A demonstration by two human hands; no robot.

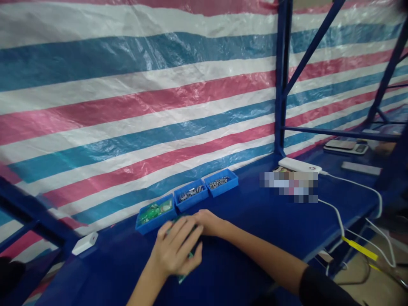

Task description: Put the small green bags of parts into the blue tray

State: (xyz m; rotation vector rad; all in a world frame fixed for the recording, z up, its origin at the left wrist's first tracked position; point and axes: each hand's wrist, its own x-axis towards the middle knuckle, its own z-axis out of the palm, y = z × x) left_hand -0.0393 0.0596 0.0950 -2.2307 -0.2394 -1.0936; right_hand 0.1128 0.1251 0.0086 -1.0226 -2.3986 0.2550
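Note:
My left hand (176, 247) lies over a small green flat piece (182, 278) on the blue table (261, 216), fingers bent and pressed together on it. Its edge shows below the fingers. My right hand (208, 221) reaches in from the right and meets the left at the same piece; its fingers are mostly hidden behind the left hand. Just beyond both hands stand three small blue trays: one with green parts (154, 212), one with dark metal parts (191, 194), one with small grey parts (220, 182).
A white power bank (299, 165) with white cables (350, 182) lies at the right. A small white box (84, 243) sits at the left. A striped tarp (137, 106) hangs behind. Blue frame posts (280, 85) stand at the back. A scale-like device (346, 146) lies farther right.

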